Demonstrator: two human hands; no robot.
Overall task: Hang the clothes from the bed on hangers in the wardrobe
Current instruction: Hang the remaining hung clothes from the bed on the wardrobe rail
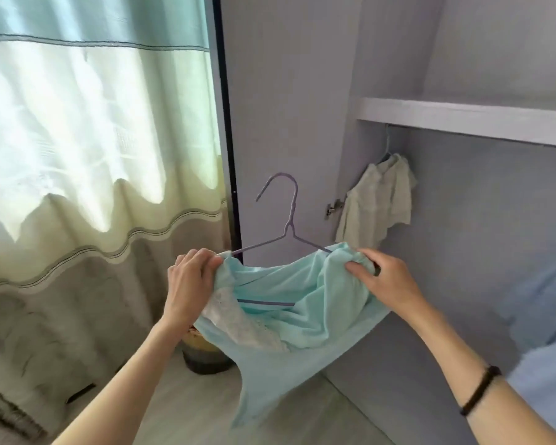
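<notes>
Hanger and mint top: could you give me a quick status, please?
Left hand and right hand each pinch the mint top, half-dressed on the purple hanger. Not yet hung. Pale garment already hangs inside the wardrobe.

The person's left hand and right hand each pinch an upper edge of a mint-green garment, stretching it over a lilac wire hanger held up before the open wardrobe. A cream garment hangs inside under the shelf. A striped curtain fills the left side.
</notes>
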